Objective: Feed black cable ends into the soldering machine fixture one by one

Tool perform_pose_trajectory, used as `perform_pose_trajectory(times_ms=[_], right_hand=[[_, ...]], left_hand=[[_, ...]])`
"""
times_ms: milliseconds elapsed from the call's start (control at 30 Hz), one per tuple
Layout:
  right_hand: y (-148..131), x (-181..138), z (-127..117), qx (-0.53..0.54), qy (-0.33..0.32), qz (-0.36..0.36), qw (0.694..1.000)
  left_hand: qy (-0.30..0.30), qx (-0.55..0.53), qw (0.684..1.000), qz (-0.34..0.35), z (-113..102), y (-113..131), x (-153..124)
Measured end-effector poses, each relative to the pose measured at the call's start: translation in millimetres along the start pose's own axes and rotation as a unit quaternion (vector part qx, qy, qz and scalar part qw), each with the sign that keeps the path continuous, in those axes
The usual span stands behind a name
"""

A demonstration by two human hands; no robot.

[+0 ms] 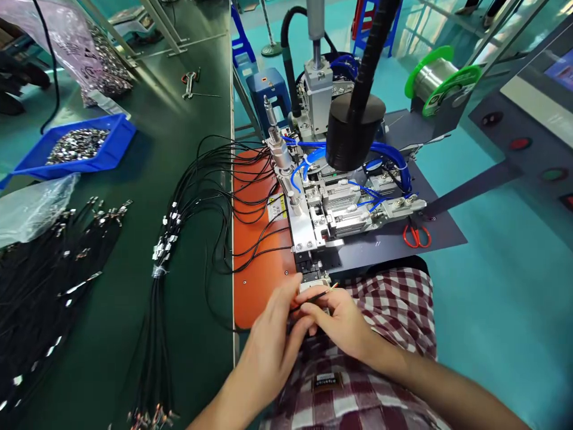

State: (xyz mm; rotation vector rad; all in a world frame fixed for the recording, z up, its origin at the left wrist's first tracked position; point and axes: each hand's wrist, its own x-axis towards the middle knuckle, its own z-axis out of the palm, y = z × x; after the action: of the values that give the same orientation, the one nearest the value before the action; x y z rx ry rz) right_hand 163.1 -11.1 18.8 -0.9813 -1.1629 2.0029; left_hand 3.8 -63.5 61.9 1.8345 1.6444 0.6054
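Note:
My left hand [273, 343] and my right hand [340, 319] meet just in front of a small black fixture [308, 269] at the near end of a metal machine [326, 203]. Both pinch a thin black cable [313, 297] whose bare coppery tip points right, toward the fixture. The fingers of both hands are closed on the cable. My checked sleeve and lap lie beneath the hands.
An orange mat [255, 239] carries several looped black cables. A tied cable bundle [156, 310] lies on the green bench [188, 149], with a cable heap [40, 280] at left. A blue tray [76, 149] holds metal parts. Red scissors [416, 234] and a solder spool [441, 77] sit at right.

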Motion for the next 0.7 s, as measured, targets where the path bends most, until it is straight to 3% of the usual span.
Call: perform_pose_trajectory(times_ms=[133, 300, 467, 567, 700], right_hand=[[-8.8, -4.1, -13.4, 0.039, 0.030, -0.002, 0.999], [-12.8, -0.9, -20.8, -0.077, 0.075, -0.063, 0.992], [-15.4, 3.7, -36.6, 0.007, 0.025, 0.003, 1.000], [-17.6, 1.6, -49.6, 0.027, 0.043, 0.013, 0.999], [-16.9, 0.0, -55.6, 0.012, 0.087, 0.017, 0.996]], left_hand=[[-0.027, -0.172, 0.983, -0.050, 16.1, 2.2, 11.5], [-0.076, -0.256, 0.960, -0.088, 13.9, 7.2, 19.9], [-0.099, -0.415, 0.895, -0.130, 22.2, 5.9, 41.8], [-0.120, -0.478, 0.856, -0.159, 25.9, -2.3, 50.7], [-0.126, -0.508, 0.832, -0.184, 25.8, -7.5, 53.6]])
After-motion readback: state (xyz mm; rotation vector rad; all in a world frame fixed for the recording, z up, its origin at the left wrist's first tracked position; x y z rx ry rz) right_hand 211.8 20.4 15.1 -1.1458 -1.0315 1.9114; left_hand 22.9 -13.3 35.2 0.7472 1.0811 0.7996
